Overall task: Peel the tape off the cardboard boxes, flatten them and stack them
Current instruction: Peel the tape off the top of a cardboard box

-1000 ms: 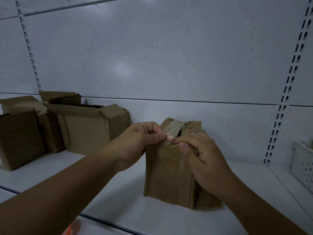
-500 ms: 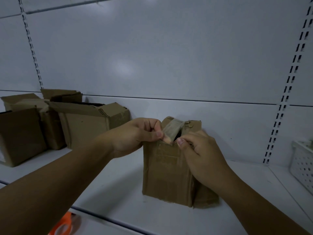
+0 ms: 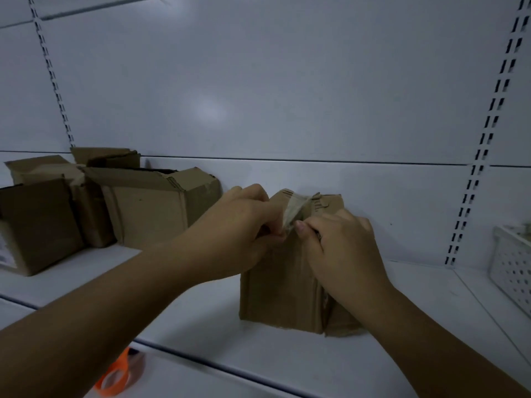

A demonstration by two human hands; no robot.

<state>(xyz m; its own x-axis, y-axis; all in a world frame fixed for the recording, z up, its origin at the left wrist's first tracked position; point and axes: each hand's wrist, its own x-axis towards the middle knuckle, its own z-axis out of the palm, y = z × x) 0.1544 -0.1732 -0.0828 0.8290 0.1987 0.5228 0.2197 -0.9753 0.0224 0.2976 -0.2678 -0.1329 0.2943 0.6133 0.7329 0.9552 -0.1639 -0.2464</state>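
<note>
while left hand (image 3: 247, 222) pinches tape (image 3: 296, 207), right hand (image 3: 342, 248) grips box (image 3: 281, 288) edge.

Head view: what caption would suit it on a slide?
Left hand pinches the tape while the right hand grips a small cardboard box on a white shelf; other boxes stand left.

You work in dim, bluish light. A soft glare patch sits on the white back panel (image 3: 209, 110). The near face of the cardboard box (image 3: 281, 288) lies in shadow, and your forearms (image 3: 86, 326) read dark. The slotted uprights (image 3: 488, 130) bow toward the frame edges. The orange tape roll (image 3: 113, 374) at the bottom is blurred.
</note>
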